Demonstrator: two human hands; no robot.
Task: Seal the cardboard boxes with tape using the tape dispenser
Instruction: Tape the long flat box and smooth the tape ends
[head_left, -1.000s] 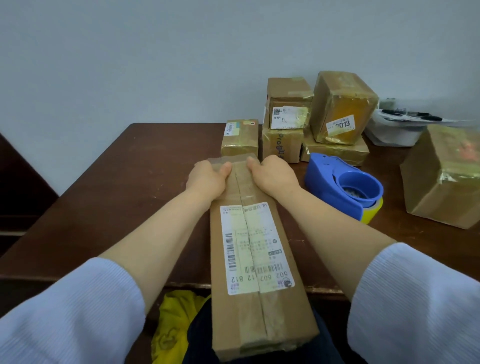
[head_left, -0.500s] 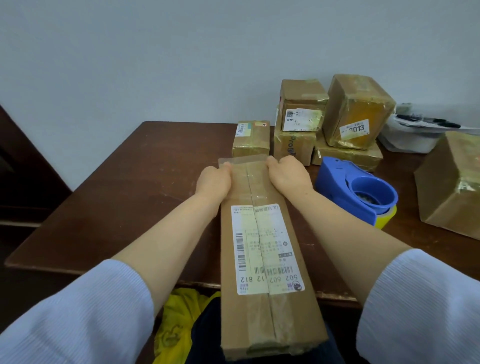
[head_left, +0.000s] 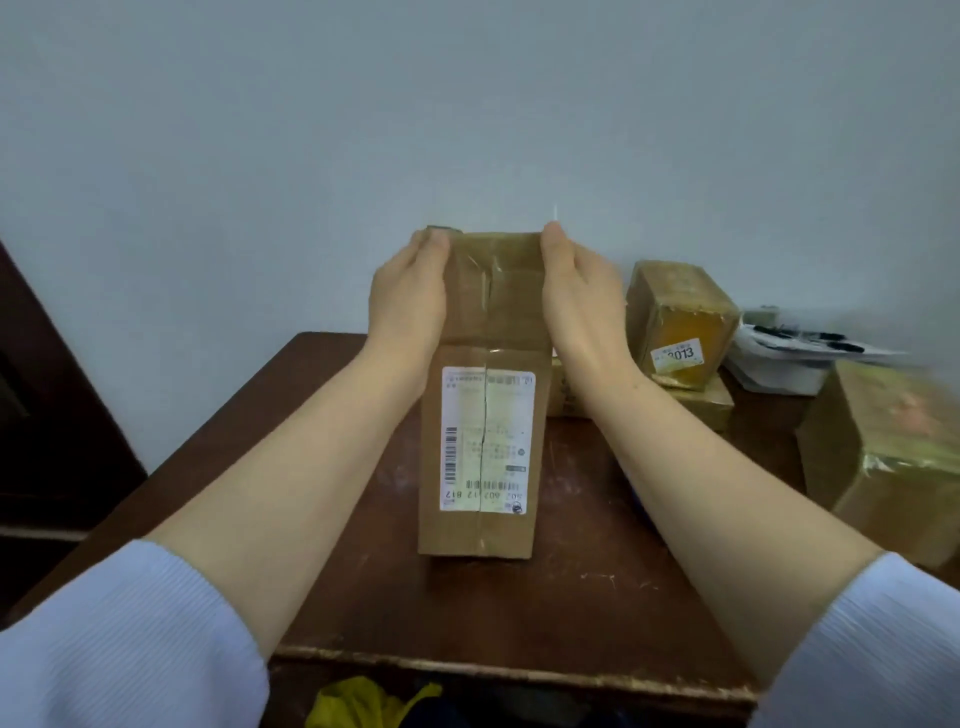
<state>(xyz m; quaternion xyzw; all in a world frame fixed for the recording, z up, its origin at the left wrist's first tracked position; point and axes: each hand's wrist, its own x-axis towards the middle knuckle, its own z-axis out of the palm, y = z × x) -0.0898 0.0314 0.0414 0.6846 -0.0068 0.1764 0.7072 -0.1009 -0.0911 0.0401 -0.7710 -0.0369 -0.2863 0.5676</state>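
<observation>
— Where was the box being worked on?
— The tall box (head_left: 480, 405) stood on end near the middle of the tabletop (head_left: 332, 467). Its shipping label (head_left: 485, 441) faced the person, and its lower end seemed to be down on the wood.
— And the hands?
— One on each flank, at the upper end. The left hand (head_left: 410, 296) and the right hand (head_left: 579, 291) each clasped a side, thumbs lying along the front edges. The fingers went round the back, out of sight. Neither hand held anything else.
— Why grip it so high?
— My guess is that a narrow box stood on its short end tips easily, so two hands near the top would hold it plumb. Upright, it also offered an end face, which I judged to be the next part needing tape.
— Was the long seam done?
— Glossy tape (head_left: 491, 291) ran down the centre seam of the facing side, so that side looked sealed. I couldn't see the top face.
— The dispenser?
— I couldn't identify it. A sliver of blue (head_left: 631, 488) showed beside the right forearm, too little to name.
— And the rest?
— Boxes already wrapped in tape sat at the back right, probably to leave the working patch free. One labelled 3013 (head_left: 680, 317) rested on a flatter box (head_left: 701, 402), and a larger box (head_left: 883, 457) sat at the right edge.
</observation>
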